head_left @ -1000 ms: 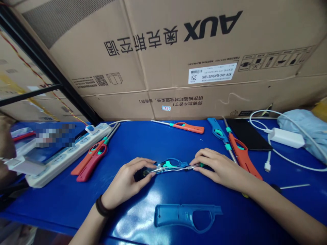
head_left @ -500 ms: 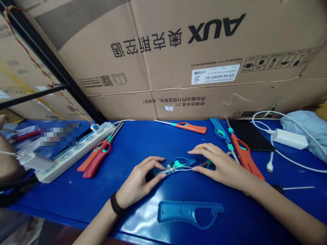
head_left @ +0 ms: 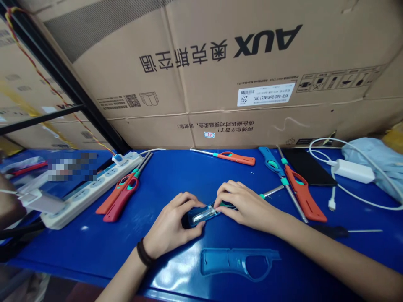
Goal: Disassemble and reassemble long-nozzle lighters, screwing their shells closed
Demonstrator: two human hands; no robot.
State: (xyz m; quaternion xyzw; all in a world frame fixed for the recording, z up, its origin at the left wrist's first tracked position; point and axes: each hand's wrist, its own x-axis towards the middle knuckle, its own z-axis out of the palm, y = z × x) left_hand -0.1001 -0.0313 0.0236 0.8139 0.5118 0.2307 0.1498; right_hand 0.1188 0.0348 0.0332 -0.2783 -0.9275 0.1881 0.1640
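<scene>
Shifted leftward, the right hand (head_left: 241,205) pinches the clear tank (head_left: 201,216) inside the shell (head_left: 190,215) the left hand (head_left: 170,220) grips.

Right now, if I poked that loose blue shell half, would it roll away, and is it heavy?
The blue shell half would probably slide rather than roll, since it lies flat on the shiny table. It is likely light, because it looks thin and hollow. It seems fairly stiff, with a clean moulded shape, but might crack if bent.
</scene>
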